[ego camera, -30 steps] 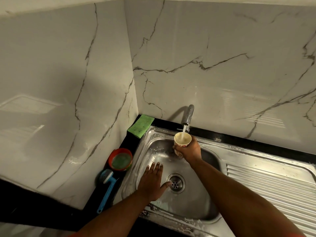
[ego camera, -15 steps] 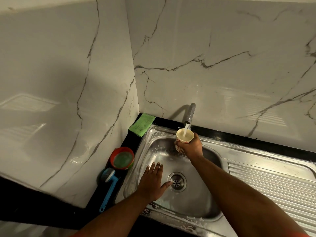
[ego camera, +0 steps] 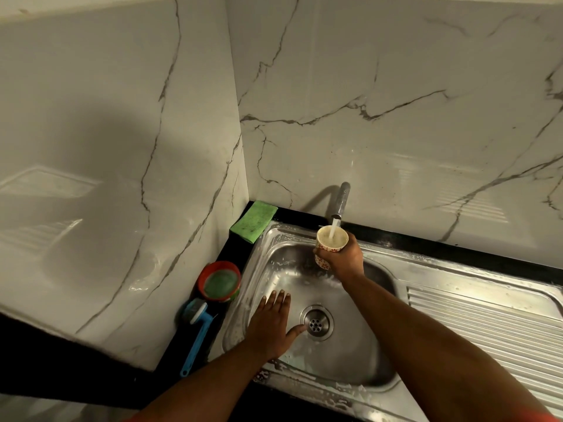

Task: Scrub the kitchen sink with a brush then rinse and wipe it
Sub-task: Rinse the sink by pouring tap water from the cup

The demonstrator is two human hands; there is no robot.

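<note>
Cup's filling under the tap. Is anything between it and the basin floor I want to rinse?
Only the left hand, which rests flat on the sink floor just left of the drain. Nothing else visible lies between that floor and the cup the right hand holds.

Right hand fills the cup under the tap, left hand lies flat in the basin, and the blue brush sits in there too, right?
Not quite: the head view shows the blue brush on the black counter left of the sink, beside the red bowl. The rest holds.
</note>
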